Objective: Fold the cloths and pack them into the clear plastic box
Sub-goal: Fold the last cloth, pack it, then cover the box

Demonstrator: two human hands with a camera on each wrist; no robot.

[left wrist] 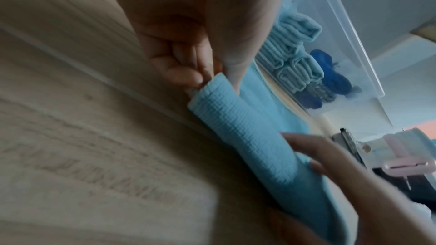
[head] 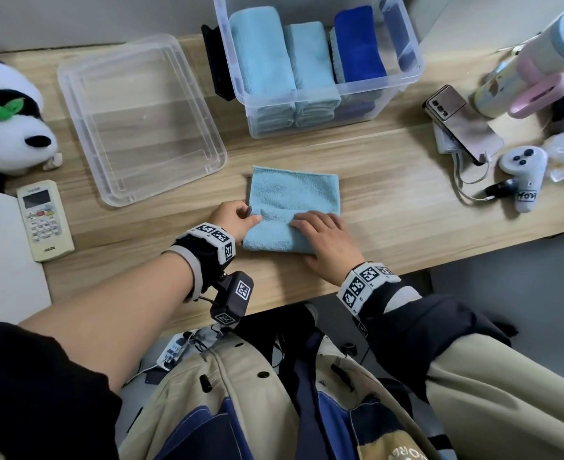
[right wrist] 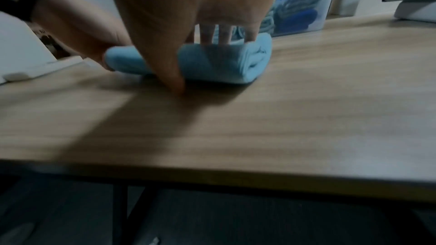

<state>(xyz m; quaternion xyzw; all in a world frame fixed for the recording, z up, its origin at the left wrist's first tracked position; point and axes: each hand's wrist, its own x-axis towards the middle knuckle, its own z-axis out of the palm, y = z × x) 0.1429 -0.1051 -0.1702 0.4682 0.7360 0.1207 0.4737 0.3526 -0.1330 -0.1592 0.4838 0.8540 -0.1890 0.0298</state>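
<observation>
A light blue cloth (head: 294, 197) lies on the wooden table (head: 407, 210), its near part rolled into a thick fold (right wrist: 235, 62). My left hand (head: 252, 219) pinches the roll's left end (left wrist: 212, 96) between thumb and fingers. My right hand (head: 307, 227) grips the right part of the roll, fingers (right wrist: 224, 34) curled over the top and the thumb down at its near side on the table. The clear plastic box (head: 400, 81) stands behind, holding folded light blue and dark blue cloths (head: 307, 61).
The box's clear lid (head: 141, 117) lies at the back left. A panda plush (head: 11, 121) and a remote (head: 44, 220) are at the left. At the right are a phone (head: 463, 124), a white controller (head: 523, 174) and a bottle (head: 533, 61).
</observation>
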